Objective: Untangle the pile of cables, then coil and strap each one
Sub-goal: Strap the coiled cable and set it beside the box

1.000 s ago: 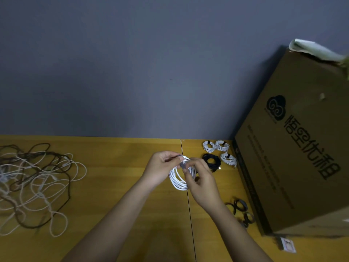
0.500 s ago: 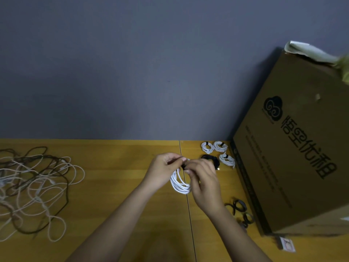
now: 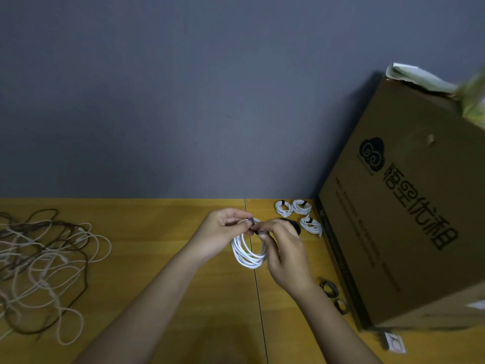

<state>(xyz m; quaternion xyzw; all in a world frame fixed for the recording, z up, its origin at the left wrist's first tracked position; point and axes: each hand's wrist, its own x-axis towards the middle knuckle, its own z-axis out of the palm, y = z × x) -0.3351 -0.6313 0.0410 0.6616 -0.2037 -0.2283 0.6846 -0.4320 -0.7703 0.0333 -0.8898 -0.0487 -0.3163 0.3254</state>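
Note:
A coiled white cable hangs between my two hands above the yellow table. My left hand pinches the top of the coil, where a dark strap wraps it. My right hand pinches the strap from the right side. At the far left lies a tangled pile of white and dark cables. Three strapped white coils sit at the back right, with a black coil half hidden behind my right hand.
A large cardboard box stands on the right of the table, with paper sticking out of its top. Loose dark straps lie beside its base. A small card lies near the front right. A grey wall backs the table.
My hands have closed in on the top of the white coil. The right hand's fingers moved up to the strap, and the coil now hangs lower between the hands.

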